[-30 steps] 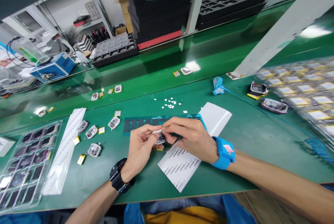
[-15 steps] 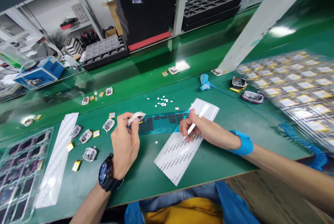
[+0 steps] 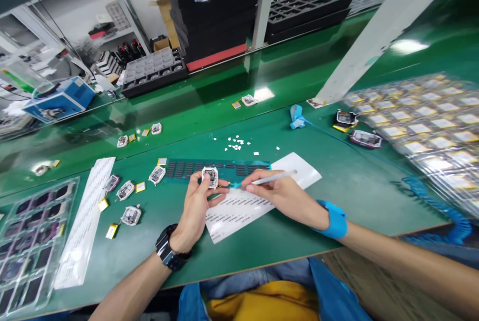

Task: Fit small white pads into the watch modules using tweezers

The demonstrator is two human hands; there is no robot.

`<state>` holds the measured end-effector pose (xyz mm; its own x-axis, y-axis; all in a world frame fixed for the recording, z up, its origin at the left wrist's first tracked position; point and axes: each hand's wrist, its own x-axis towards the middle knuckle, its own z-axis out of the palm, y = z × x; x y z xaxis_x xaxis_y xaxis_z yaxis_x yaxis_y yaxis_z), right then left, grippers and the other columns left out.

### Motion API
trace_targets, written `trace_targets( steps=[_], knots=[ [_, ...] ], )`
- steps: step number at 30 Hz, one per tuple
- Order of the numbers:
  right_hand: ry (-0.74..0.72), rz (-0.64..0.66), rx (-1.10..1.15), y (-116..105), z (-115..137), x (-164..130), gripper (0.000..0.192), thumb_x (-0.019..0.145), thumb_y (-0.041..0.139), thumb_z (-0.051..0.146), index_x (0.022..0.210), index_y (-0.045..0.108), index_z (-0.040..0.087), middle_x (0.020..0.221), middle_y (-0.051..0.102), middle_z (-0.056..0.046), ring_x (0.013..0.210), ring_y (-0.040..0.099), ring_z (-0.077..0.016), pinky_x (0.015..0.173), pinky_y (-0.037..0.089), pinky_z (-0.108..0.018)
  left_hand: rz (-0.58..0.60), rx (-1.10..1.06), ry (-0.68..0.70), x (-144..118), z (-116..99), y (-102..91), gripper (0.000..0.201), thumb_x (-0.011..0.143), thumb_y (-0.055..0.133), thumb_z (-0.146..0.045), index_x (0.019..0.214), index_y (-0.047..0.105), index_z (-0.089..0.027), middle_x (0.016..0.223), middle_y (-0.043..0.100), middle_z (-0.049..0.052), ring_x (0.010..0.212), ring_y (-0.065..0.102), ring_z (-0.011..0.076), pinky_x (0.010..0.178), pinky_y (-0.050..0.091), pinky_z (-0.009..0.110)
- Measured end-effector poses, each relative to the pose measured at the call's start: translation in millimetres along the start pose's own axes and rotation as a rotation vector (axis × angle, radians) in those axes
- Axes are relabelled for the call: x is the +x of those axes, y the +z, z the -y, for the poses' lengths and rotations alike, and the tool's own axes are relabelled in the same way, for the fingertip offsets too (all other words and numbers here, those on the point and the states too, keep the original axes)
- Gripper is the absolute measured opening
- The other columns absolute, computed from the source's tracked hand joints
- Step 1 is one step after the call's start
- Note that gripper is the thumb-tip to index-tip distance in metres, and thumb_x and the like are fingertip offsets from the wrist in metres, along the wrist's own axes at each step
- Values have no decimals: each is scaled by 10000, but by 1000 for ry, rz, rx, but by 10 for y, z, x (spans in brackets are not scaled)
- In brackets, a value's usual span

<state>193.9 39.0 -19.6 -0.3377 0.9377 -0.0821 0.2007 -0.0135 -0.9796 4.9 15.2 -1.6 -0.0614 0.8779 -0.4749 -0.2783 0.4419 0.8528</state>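
Left hand pinches small watch module upright over label sheet. Right hand fingers pressed on white tweezers, tip near dark pad strip. Advice: brace wrists on bench, keep module level, approach tip slowly.

worktop: smooth green mat, slightly glossy
label sheet: matt white paper
tray: clear glossy plastic
wrist strap: blue, smooth plastic look
stacked trays: matt black plastic
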Motion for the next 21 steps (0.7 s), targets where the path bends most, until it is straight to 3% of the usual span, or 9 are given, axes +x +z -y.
trace_targets(
  steps=[7, 12, 21],
  knots=[
    [55, 19, -12, -217, 29, 161, 230, 739, 713, 399, 813, 684, 182, 774, 725, -41, 726, 686, -194, 659, 531, -318, -26, 157, 13, 18, -17, 2, 368, 830, 608, -513, 966, 429, -222, 779, 718, 10, 618, 683, 143, 645, 517, 274],
    [28, 164, 21, -114, 46, 161, 190, 749, 694, 361, 797, 660, 181, 746, 710, -36, 721, 682, -180, 640, 522, -295, -26, 215, 7, 39, -127, -49, 374, 811, 622, -507, 953, 436, -215, 753, 719, 12, 600, 681, 138, 607, 508, 246],
    [16, 240, -2, 6, 43, 301, 141, 745, 664, 324, 735, 613, 193, 701, 660, -11, 687, 638, -160, 614, 485, -280, -67, 199, 37, 55, -89, -38, 342, 827, 595, -490, 947, 424, -218, 756, 715, 10, 620, 679, 133, 605, 516, 243]
  ],
)
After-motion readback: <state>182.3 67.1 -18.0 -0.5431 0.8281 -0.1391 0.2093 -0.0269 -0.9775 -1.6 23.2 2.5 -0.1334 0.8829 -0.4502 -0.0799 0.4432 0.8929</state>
